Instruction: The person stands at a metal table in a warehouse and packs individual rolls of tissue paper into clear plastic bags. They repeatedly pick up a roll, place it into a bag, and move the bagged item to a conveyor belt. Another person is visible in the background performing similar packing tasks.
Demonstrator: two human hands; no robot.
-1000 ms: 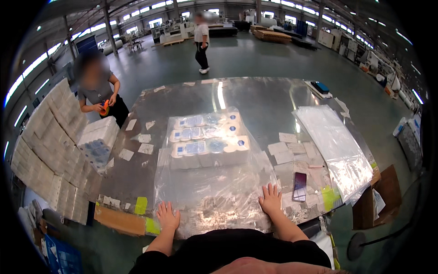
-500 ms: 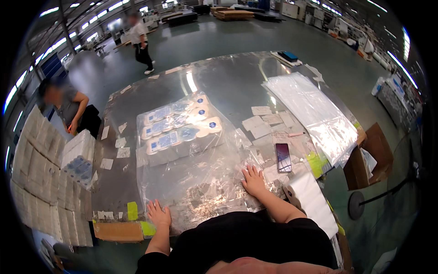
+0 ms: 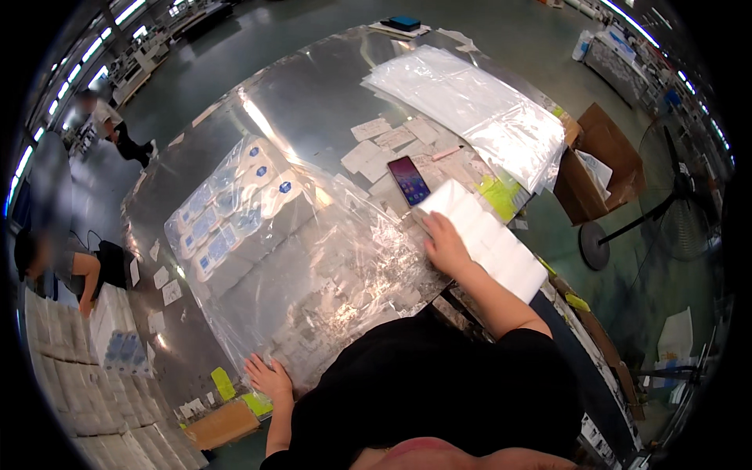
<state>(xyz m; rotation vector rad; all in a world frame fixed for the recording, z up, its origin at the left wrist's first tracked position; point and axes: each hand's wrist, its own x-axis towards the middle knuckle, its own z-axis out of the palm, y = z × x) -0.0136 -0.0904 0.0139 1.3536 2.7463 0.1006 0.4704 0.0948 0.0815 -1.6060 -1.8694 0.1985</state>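
A clear plastic bag (image 3: 313, 274) lies spread on the metal-topped table. Inside its far part are several rows of white rolls (image 3: 227, 207) with blue labels. My left hand (image 3: 268, 376) rests with fingers spread on the bag's near left edge, holding nothing. At the right, my right hand (image 3: 448, 247) has its fingers bent over the near end of a long white row of paper rolls (image 3: 497, 243). Part of that row is hidden under my forearm. A phone (image 3: 409, 180) with a lit screen lies just beyond the row's end.
Flat plastic bags (image 3: 478, 94) are stacked at the far right. Paper scraps (image 3: 384, 149) and a pink pen (image 3: 446, 153) lie nearby. A cardboard box (image 3: 595, 168) and a fan (image 3: 680, 188) stand off the right edge. Wrapped packs (image 3: 70, 368) and a crouching person (image 3: 70, 262) are left.
My right hand has left the bag's right side and come onto the paper-roll row, which now sits closer to the phone. My left hand stays at the bag's edge. The view has turned right.
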